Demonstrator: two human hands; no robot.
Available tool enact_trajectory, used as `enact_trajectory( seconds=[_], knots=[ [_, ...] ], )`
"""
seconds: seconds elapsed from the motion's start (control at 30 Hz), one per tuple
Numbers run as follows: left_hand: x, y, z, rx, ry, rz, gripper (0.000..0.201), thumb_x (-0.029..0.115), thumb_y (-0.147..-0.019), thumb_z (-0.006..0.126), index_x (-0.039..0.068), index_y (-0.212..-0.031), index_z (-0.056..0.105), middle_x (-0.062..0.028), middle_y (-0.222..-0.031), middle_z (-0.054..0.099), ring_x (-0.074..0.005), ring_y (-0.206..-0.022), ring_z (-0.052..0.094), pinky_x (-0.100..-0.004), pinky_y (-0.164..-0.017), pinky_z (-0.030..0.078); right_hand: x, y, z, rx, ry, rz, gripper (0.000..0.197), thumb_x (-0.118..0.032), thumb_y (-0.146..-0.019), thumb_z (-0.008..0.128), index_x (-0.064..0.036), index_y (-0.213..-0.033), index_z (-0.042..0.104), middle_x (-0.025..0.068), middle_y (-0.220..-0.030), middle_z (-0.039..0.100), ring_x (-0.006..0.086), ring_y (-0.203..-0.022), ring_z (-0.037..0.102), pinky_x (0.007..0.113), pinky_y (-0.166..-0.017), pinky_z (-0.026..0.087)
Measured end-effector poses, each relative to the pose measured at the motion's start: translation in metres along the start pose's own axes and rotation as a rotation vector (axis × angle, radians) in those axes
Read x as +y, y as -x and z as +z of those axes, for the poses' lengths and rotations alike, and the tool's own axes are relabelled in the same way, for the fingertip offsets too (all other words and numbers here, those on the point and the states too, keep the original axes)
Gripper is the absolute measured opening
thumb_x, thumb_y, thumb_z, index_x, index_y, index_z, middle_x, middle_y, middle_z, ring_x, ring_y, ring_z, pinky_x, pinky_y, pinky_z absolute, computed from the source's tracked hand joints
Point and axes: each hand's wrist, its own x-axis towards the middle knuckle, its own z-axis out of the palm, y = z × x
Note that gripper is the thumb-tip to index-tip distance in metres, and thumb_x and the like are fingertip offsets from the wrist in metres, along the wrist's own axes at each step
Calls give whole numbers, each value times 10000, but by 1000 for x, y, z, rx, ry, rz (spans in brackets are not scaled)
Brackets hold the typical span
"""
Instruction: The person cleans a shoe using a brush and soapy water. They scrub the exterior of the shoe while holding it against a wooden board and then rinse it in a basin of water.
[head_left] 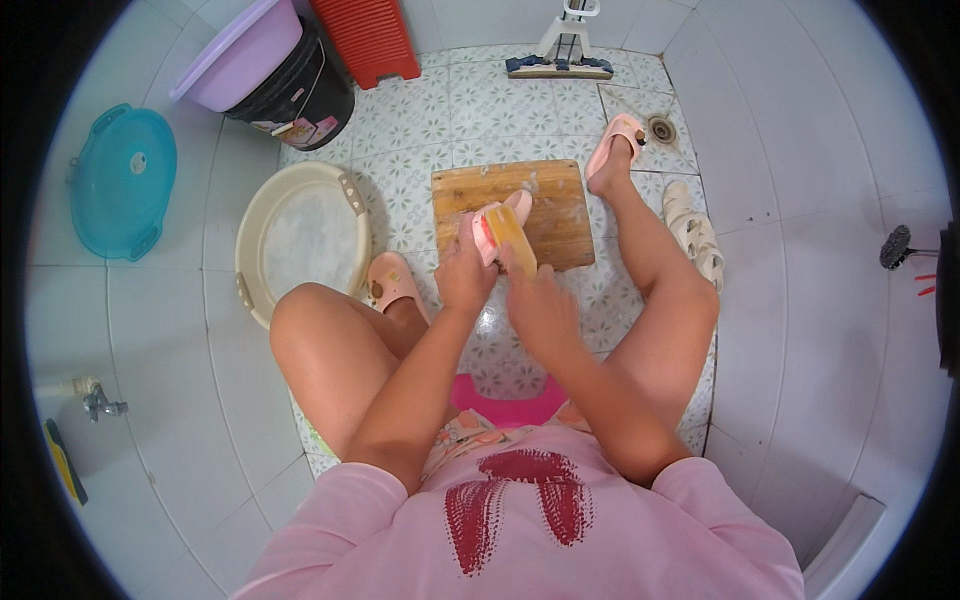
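Observation:
My left hand [466, 272] is closed around a small pink-and-white shoe [483, 238], tilted above the near part of a wooden board [560, 225]. In my right hand [541, 308] is a yellow scrubbing brush [513, 240], gripped at its near end. The brush lies against the right side of the shoe and covers part of it; its bristles are hidden. Whitish wet smears, like suds, mark the board. The board lies flat on the patterned tile floor between my feet.
A cream basin [250, 235] stands left of my left slipper [392, 280]. White sandals [694, 235] lie by the right wall. Behind are a black bucket [325, 105] under a purple basin [240, 60], a red washboard [370, 40], a mop [560, 68] and a floor drain [661, 129].

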Motion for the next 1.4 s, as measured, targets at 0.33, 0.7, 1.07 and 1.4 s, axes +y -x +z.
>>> enact_trajectory(
  seconds=[0.33,0.7,1.07,1.4],
  knots=[
    [-1,1,-5,15,-47,-18,772,89,-670,685,179,-1363,357,-173,-1020,593,-360,-926,597,-459,-745,498,13,-28,-8,119,0,-17,539,-168,-865,490,-216,-1388,370,217,-893,534,401,-722,600,486,-642,480],
    [-6,14,-3,181,-88,546,683,-17,-661,659,42,-1280,378,-183,-1045,554,-343,-861,578,-405,-748,494,55,-11,30,168,-206,-33,594,-178,-833,544,-215,-1403,380,222,-778,561,407,-688,591,510,-644,472],
    [-31,-29,5,-221,908,-345,306,324,-908,585,40,-814,518,-20,-739,528,-85,-664,504,-227,-572,426,78,8,65,124,-514,-33,670,-145,-787,547,-198,-1424,347,251,-800,601,407,-764,602,467,-713,475],
    [-40,-40,40,-293,825,-252,406,358,-948,443,3,-846,608,-35,-738,568,-99,-628,498,-259,-570,410,55,-7,73,103,-386,3,549,-195,-867,546,-192,-1394,394,254,-821,616,411,-759,608,467,-678,472]
  ],
)
